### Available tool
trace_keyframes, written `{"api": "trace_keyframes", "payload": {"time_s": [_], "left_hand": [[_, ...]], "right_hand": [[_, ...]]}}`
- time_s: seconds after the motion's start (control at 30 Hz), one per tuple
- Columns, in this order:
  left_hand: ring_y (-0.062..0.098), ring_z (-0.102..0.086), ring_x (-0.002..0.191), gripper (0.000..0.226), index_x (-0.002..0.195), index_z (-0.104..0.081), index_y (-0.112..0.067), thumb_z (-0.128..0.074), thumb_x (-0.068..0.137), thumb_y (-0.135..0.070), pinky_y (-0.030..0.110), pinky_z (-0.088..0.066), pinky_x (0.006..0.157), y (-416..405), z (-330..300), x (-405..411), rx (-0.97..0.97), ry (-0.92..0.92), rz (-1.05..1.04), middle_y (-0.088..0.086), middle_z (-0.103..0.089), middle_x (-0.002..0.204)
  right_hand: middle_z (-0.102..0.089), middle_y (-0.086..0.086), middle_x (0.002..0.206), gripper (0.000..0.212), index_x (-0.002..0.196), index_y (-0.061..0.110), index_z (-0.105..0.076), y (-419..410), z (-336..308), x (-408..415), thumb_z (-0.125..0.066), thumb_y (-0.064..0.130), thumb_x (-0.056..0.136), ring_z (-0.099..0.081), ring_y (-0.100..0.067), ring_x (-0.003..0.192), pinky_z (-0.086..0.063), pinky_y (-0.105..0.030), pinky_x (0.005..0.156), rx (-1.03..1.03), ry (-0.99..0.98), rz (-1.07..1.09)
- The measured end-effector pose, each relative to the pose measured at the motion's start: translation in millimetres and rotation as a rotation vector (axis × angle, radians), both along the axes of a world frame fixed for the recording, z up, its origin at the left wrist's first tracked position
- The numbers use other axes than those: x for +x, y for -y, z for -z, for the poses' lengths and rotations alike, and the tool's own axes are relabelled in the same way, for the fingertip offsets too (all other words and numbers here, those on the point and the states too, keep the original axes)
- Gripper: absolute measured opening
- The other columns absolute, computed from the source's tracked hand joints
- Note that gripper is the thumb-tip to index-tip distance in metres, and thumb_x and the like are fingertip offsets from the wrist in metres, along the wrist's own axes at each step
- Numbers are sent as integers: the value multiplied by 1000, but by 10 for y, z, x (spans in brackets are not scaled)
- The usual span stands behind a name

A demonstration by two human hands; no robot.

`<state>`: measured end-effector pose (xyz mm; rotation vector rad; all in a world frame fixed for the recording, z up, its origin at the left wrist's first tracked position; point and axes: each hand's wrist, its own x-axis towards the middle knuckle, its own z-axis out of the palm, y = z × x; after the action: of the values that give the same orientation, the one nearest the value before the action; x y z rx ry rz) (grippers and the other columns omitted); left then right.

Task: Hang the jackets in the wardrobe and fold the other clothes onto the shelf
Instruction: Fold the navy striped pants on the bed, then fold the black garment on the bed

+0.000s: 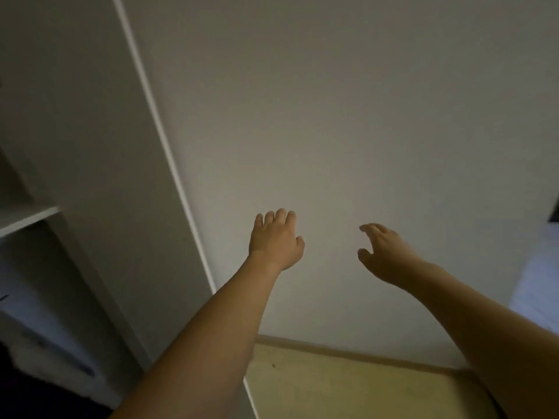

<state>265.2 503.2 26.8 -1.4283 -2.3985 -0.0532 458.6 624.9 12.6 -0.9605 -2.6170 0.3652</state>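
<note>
**A:** From the head view, what are the hands doing?

**B:** Both arms reach forward in front of a plain pale wall point(348, 116). The left hand point(276, 240) is seen from the back, fingers loosely bent, holding nothing. The right hand point(382, 252) is turned side-on, thumb apart from the fingers, also loose and holding nothing. So each grip is slack, with nothing in it.

**A:** Are they touching the wall?

**B:** I cannot tell; they are close to it or just in front.

**A:** And the wardrobe?

**B:** It stands at the left. Its white side panel point(99, 176) runs down beside the wall, and a shelf point(28, 217) shows at the far left edge. Below the shelf lies something dim and blurred, with a dark shape at the bottom left corner; whether these are clothes I cannot tell.

**A:** Anything else?

**B:** A yellowish floor point(348, 388) meets the wall at a skirting strip. At the right edge there is a pale bluish patch point(538, 285), too blurred to name.
</note>
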Motion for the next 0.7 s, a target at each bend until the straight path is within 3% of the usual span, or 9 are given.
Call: {"api": "trace_keyframes", "payload": {"time_s": [0.2,0.4,0.57,0.7], "left_hand": [[30,-25,141,62,150,-22,-12,-32,96,-41,48,-15,118,-1088,372,1085,-46,115,117,9,-26,155],[30,-31,138,62,148,-27,-11,-34,95,-41,48,-20,116,-2056,581,2552,-10,120,202,10,-32,153],[29,-28,140,61,148,-26,-12,-34,95,-42,48,-19,117,-2486,905,3579,-68,194,194,9,-30,154],[31,-34,136,59,146,-30,-11,-36,94,-39,46,-24,113,-2642,1194,3861,-151,233,60,11,-36,150]], "right_hand": [[-33,-6,153,58,148,13,-30,-823,335,1310,-49,29,96,-33,-25,139,-28,-37,113,-42,86,158],[-35,-5,152,59,147,17,-31,-1569,629,2707,-51,35,94,-38,-25,136,-34,-38,109,-44,56,226],[-33,-5,153,61,148,18,-29,-2162,831,3763,-53,34,94,-35,-25,138,-32,-39,111,-102,120,219],[-33,-5,153,60,148,17,-29,-2580,966,4264,-53,31,94,-36,-26,137,-33,-38,109,-165,182,208]]}}
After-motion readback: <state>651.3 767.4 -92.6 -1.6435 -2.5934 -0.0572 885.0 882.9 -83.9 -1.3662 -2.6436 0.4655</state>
